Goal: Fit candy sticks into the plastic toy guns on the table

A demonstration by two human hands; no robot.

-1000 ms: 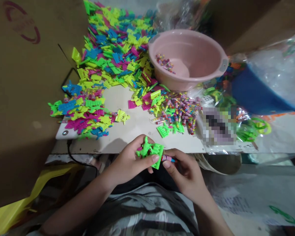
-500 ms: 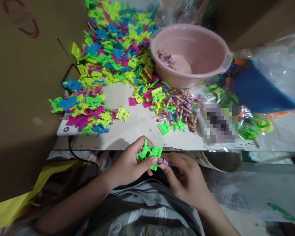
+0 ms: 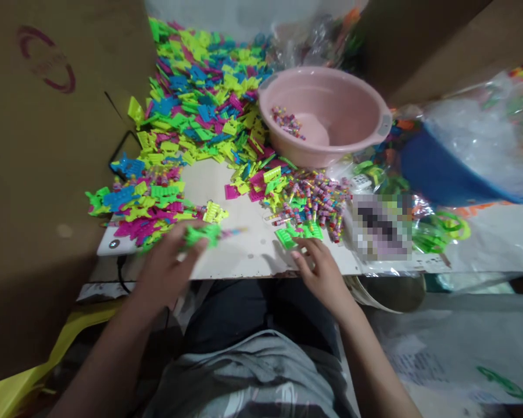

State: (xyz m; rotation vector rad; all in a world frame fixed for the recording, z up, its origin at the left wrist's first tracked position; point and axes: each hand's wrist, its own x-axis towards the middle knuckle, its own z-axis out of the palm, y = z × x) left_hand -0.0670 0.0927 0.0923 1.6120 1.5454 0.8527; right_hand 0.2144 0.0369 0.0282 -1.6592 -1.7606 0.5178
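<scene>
— Left hand (image 3: pixel 165 264)?
— Blurred, low over the near left part of the white table (image 3: pixel 244 255). Closed around a green plastic toy (image 3: pixel 203 234), with a striped stick (image 3: pixel 232 232) poking out of it toward the right.
— And the right hand (image 3: pixel 322 270)?
— Open, palm down at the table's near edge, holding nothing. Fingertips just beside a green comb-shaped piece (image 3: pixel 287 238); touching or not, impossible to tell.
— Around the left hand?
— Just beyond it, a small heap of mixed pieces (image 3: pixel 143 203) in green, pink, blue and yellow, hard against a brown cardboard box (image 3: pixel 47 145).
— Farther back?
— A heap of striped sticks (image 3: pixel 320 197) just past the right hand. Behind that, a pink basin (image 3: pixel 326 154) with a few sticks inside. To its left, a big pile of bright plastic pieces (image 3: pixel 200 98). On the far right, a blue bag (image 3: pixel 436 174) under clear plastic.
</scene>
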